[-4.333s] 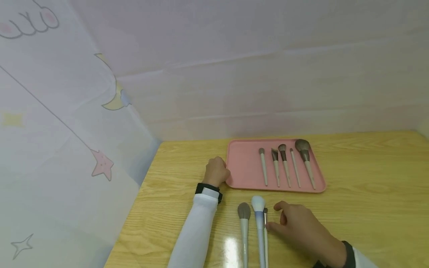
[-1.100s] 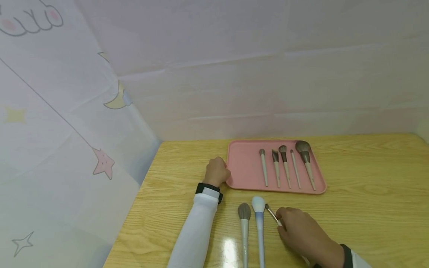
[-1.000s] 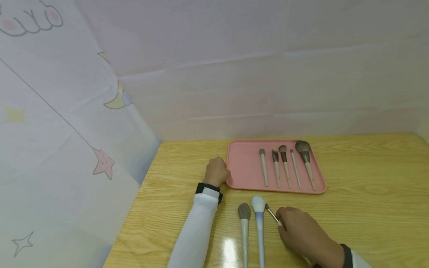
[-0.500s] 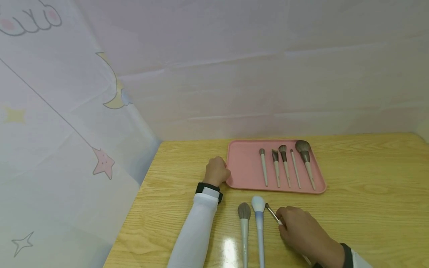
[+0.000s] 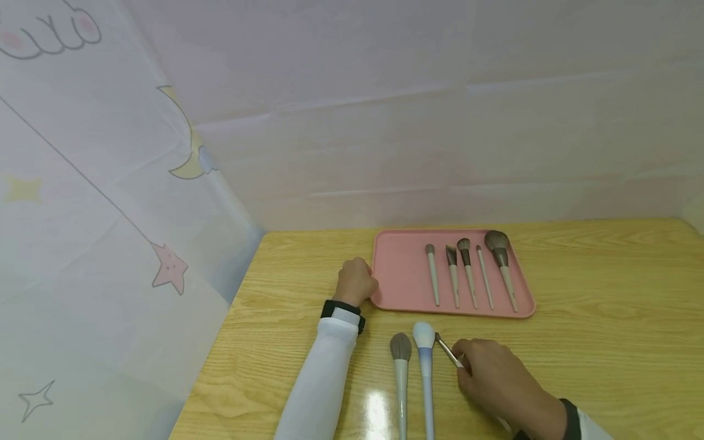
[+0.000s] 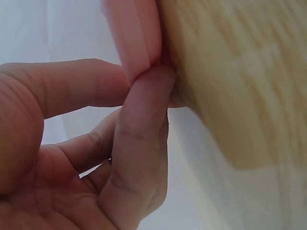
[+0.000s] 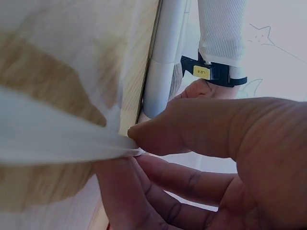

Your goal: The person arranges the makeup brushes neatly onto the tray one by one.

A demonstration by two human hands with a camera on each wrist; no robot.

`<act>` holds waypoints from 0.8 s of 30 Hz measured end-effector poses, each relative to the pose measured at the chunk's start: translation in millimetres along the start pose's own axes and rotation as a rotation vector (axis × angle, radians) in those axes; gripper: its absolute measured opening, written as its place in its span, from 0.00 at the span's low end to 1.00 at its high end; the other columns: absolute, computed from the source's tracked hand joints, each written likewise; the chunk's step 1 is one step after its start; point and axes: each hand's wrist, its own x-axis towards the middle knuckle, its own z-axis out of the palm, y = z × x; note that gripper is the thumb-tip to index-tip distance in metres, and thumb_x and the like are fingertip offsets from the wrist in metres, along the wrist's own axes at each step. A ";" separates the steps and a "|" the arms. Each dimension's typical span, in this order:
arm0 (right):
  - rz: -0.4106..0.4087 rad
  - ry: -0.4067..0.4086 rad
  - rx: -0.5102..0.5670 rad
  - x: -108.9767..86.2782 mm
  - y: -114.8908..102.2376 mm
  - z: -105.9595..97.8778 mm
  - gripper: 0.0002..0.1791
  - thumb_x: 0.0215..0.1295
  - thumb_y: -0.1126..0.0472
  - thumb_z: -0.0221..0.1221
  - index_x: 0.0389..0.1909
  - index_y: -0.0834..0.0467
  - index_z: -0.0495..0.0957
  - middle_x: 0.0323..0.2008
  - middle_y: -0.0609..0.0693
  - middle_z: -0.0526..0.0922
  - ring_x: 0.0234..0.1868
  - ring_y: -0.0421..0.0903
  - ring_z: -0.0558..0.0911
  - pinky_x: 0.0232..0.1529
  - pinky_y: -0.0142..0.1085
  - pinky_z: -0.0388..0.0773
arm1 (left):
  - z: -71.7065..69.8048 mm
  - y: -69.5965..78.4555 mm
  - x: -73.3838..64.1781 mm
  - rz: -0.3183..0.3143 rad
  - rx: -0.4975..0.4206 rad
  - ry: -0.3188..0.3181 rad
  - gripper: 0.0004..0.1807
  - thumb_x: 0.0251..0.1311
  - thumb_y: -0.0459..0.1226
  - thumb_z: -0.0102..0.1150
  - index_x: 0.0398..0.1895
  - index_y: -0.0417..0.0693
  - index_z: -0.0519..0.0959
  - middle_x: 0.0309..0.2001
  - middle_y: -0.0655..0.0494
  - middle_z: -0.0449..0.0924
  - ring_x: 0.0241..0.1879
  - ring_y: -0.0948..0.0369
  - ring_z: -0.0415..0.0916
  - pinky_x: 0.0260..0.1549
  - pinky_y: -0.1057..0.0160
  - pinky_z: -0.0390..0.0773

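Note:
My left hand (image 5: 355,282) pinches the left edge of the pink tray (image 5: 401,275) between thumb and curled fingers; the left wrist view shows the tray's rim (image 6: 136,38) in that pinch. With thumb and fingertips my right hand (image 5: 497,379) holds a slim makeup brush (image 5: 450,352), its small dark tip pointing up and left. Seen from the right wrist, the pale handle (image 7: 62,136) runs between the thumb and fingers. Left of that hand lie a white-headed brush with a bluish handle (image 5: 426,373) and a grey-headed brush (image 5: 401,373), side by side on the table.
Several makeup brushes lie in a row on the tray's right half, the big fluffy brush (image 5: 502,260) rightmost. The wooden table (image 5: 605,293) meets a pale cloth wall (image 5: 467,153) at its back edge. Another patterned sheet (image 5: 99,256) hangs along the left.
Since the earliest frame, my right hand has taken hold of the slim brush and tilted it away from the white-headed one. Over the last second it has barely moved. My left hand stays at the tray.

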 end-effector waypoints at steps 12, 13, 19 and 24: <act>-0.004 0.001 0.020 0.4 1.1 -2.8 0.11 0.54 0.70 0.69 0.39 0.57 0.87 0.20 0.39 0.76 0.23 0.35 0.70 0.22 0.30 0.69 | -0.4 -0.1 -0.8 0.010 -0.008 -0.006 0.28 0.53 0.20 0.53 0.05 0.52 0.55 0.11 0.63 0.46 0.12 0.67 0.43 0.11 0.68 0.48; -0.003 0.003 0.020 0.4 1.2 -2.8 0.11 0.54 0.70 0.69 0.39 0.57 0.87 0.20 0.39 0.76 0.23 0.35 0.70 0.22 0.30 0.69 | -0.2 -0.3 -0.7 0.011 -0.010 -0.006 0.28 0.52 0.20 0.53 0.05 0.52 0.55 0.12 0.63 0.46 0.12 0.68 0.42 0.11 0.68 0.48; -0.004 0.007 0.025 0.3 0.7 -3.0 0.10 0.54 0.69 0.70 0.38 0.57 0.87 0.20 0.39 0.75 0.23 0.35 0.70 0.22 0.30 0.69 | 0.4 -0.8 -0.8 0.017 -0.005 -0.003 0.28 0.52 0.19 0.53 0.06 0.52 0.55 0.12 0.63 0.45 0.12 0.68 0.42 0.11 0.68 0.48; 0.010 -0.003 0.036 1.1 0.1 -3.2 0.10 0.55 0.69 0.70 0.38 0.56 0.87 0.21 0.39 0.76 0.23 0.36 0.70 0.23 0.30 0.69 | -0.8 -0.6 -2.1 0.023 -0.017 -0.004 0.28 0.52 0.19 0.52 0.06 0.52 0.54 0.12 0.63 0.45 0.12 0.67 0.42 0.11 0.68 0.48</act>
